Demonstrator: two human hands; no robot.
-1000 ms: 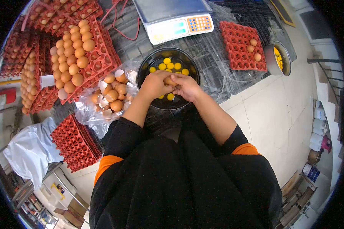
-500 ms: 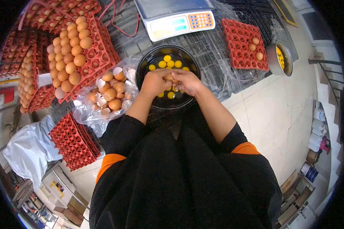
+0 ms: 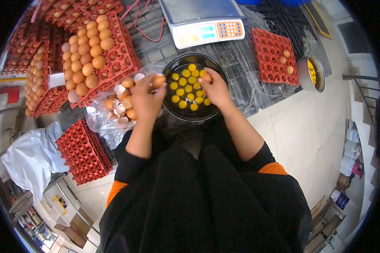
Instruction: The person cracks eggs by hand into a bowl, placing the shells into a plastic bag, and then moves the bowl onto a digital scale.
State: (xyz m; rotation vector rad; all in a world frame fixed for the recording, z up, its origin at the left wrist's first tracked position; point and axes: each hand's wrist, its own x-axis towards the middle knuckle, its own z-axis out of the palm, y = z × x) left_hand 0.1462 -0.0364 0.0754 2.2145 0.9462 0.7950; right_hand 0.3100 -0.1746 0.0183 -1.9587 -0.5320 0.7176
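A black bowl holds several yellow egg yolks in clear egg white. At its left rim, my left hand, slightly blurred, is closed on a brown eggshell. My right hand grips another brown eggshell over the bowl's right side. Whether either shell is a half or a whole egg is hard to make out. Beside and partly behind my left hand, a clear plastic bag is heaped with broken eggshells.
Brown eggs sit on stacked red trays at the left. A digital scale stands behind the bowl. To the right are a red tray with a few eggs and a metal bowl of yolks. Other red trays lie lower left.
My hands were together around one brown egg over the bowl and have now separated. The left moved toward the shell bag, the right to the bowl's right side. The view shifted slightly.
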